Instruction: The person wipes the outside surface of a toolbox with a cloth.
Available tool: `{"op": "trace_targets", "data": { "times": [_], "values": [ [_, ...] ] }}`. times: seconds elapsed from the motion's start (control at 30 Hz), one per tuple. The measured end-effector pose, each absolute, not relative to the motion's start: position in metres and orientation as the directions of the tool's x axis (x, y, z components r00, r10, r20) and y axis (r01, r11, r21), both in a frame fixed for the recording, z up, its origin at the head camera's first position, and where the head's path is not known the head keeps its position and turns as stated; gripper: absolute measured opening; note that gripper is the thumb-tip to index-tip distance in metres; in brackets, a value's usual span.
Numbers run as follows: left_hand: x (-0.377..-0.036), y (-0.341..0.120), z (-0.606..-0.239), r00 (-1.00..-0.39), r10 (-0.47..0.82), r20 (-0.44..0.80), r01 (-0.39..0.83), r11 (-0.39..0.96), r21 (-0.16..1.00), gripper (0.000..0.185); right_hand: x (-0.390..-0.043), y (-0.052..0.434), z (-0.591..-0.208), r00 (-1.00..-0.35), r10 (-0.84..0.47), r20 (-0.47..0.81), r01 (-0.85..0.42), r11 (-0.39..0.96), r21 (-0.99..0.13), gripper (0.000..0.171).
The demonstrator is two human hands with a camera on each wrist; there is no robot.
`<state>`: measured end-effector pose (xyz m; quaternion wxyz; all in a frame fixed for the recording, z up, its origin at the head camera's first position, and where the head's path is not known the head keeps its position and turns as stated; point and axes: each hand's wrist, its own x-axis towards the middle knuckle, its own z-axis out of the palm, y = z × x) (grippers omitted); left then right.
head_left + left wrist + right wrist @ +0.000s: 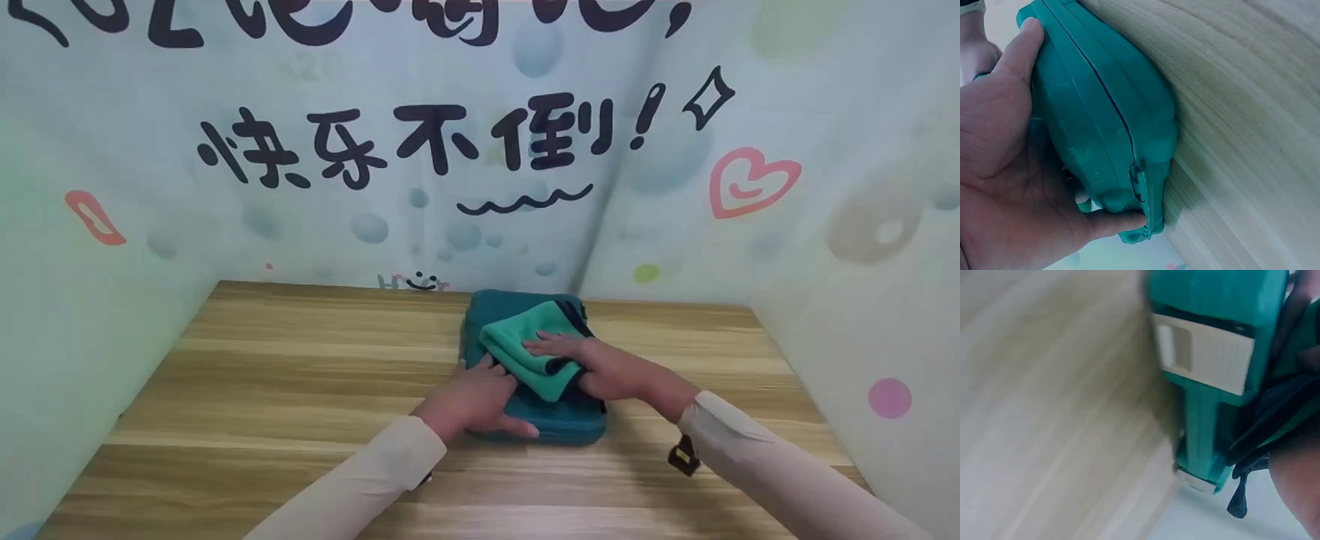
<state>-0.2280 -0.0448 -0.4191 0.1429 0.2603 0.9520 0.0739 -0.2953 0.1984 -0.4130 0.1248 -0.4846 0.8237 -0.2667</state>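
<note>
A teal hard case (pixel 536 431) lies flat on the table. In the left wrist view a dark seam runs along the side of the case (pixel 1095 101). In the right wrist view pale latches (pixel 1207 354) show on its edge. My left hand (pixel 476 397) holds the near left corner, thumb along the near side and another finger along the left side. On the lid lies a folded green cloth (pixel 525 330) with dark edging. My right hand (pixel 611 367) grips this cloth against the lid, fingers spread over it. A dark loop (pixel 1238 500) hangs off the cloth's edge.
The wood-grain table (pixel 300 360) ends at a printed fabric backdrop (pixel 420 232), close behind the case's far end. More of this fabric stands along both sides. A small black device (pixel 683 456) sits under my right wrist.
</note>
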Motion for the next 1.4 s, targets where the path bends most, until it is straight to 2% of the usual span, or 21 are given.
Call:
{"op": "trace_targets", "data": {
  "times": [0.17,0.47,0.73,0.83,1.13,1.3,1.4],
  "values": [
    [-0.228,-0.046,-0.418,-0.819,0.522,-0.237,0.477,0.850,0.224,0.097,-0.277,0.219,-0.421,-0.490,-0.867,0.088,-0.749,0.367,-0.552,0.096],
    [-0.230,-0.049,-0.411,-0.798,0.540,-0.268,0.470,0.836,0.284,0.094,-0.245,0.238,-0.429,-0.457,-0.878,0.143,-0.805,0.340,-0.486,0.086],
    [-0.231,-0.049,-0.407,-0.784,0.539,-0.306,0.445,0.833,0.328,0.097,-0.236,0.243,-0.432,-0.445,-0.878,0.178,-0.832,0.332,-0.445,0.094],
    [-0.231,-0.048,-0.408,-0.787,0.544,-0.290,0.448,0.828,0.338,0.096,-0.232,0.244,-0.432,-0.441,-0.877,0.190,-0.845,0.334,-0.418,0.082],
    [-0.234,-0.049,-0.411,-0.777,0.563,-0.283,0.461,0.814,0.353,0.086,-0.219,0.244,-0.435,-0.382,-0.895,0.232,-0.892,0.291,-0.347,0.072],
    [-0.235,-0.048,-0.408,-0.764,0.574,-0.294,0.470,0.808,0.356,0.075,-0.213,0.242,-0.438,-0.291,-0.901,0.321,-0.945,0.219,-0.243,0.076],
    [-0.236,-0.046,-0.406,-0.766,0.571,-0.296,0.474,0.812,0.340,0.070,-0.208,0.241,-0.440,-0.248,-0.907,0.341,-0.962,0.191,-0.194,0.065]
  ]
}}
